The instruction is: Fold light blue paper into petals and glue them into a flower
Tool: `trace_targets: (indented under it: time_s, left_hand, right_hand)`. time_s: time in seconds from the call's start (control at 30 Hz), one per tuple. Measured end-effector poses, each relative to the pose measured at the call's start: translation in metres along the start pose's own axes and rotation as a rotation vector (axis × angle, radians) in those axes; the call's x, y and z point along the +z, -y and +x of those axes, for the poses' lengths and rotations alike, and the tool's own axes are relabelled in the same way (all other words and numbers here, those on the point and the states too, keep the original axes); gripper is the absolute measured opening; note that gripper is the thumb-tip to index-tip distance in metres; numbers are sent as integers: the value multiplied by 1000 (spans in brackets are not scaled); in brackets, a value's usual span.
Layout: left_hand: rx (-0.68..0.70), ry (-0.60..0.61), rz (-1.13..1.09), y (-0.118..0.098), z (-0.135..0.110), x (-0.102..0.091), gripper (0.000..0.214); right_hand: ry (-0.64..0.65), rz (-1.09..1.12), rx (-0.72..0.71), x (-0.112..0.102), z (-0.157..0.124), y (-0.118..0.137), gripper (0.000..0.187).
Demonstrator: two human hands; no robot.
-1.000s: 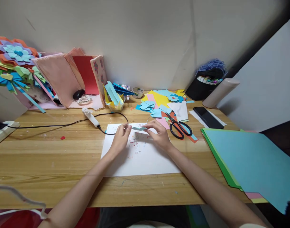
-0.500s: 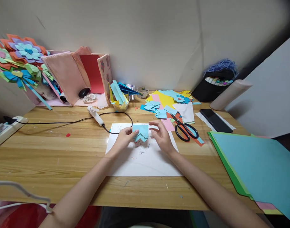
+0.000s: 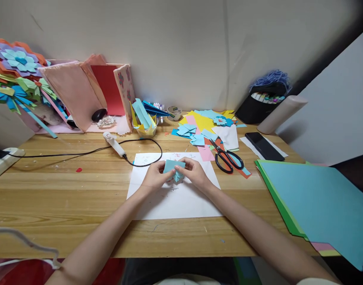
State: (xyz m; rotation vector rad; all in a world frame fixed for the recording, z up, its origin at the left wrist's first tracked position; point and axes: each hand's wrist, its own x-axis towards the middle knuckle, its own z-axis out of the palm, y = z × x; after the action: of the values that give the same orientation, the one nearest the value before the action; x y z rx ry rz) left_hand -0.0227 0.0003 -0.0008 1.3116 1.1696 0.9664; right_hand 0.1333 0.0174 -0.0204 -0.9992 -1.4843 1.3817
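Note:
A small light-blue folded paper (image 3: 173, 163) is held just above a white sheet (image 3: 181, 206). My left hand (image 3: 155, 174) grips its left side, thumb on the front face and fingers behind. From the right, my right hand (image 3: 194, 173) pinches the same paper, its thumb tip close to the other thumb near the middle. The paper's lower edge comes to a folded point below the thumbs. My fingertips behind it are hidden. Black-handled scissors (image 3: 228, 158) lie to the right of the sheet.
Cut paper pieces (image 3: 196, 139) lie behind the scissors. A white glue gun (image 3: 114, 145) with a black cord stands at the left. On the right are a phone (image 3: 264, 146) and large coloured sheets (image 3: 314, 198). A pink box (image 3: 126, 89) stands by the wall.
My right hand has come in from beside the paper and now grips it too. The lower flaps have drawn together into a point. The view has shifted slightly.

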Motion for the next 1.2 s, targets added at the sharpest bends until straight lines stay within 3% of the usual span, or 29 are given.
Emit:
trace_targets:
  time_s: [0.27,0.4,0.73,0.83,0.93,1.07,1.2]
  left_hand:
    - [-36,-20,94,-2,-1,3,18]
    - [-50,-18,83,0,0,3,21]
    - [51,-33,224,2,0,0,24]
    - [91,-102,193,6,3,-1,29]
    - [0,-101,13,7,6,-1,43]
    - [-218,137,-369,0,3,-2,47]
    - [-202,92,-447,-2,1,-7,35]
  right_hand:
    - [-80,-55,-47,1,2,-2,20]
    - [-49,-47,-23,0,2,0,23]
    - [-48,-94,-55,-1,2,2,23]
    - [-207,-243,-199,-6,0,4,19]
    - [-341,-482,-472,-14,-4,7,12]
    - [-196,-701,-791,-20,-5,8,22]
    - [-2,-759,-865,-17,-2,8,29]
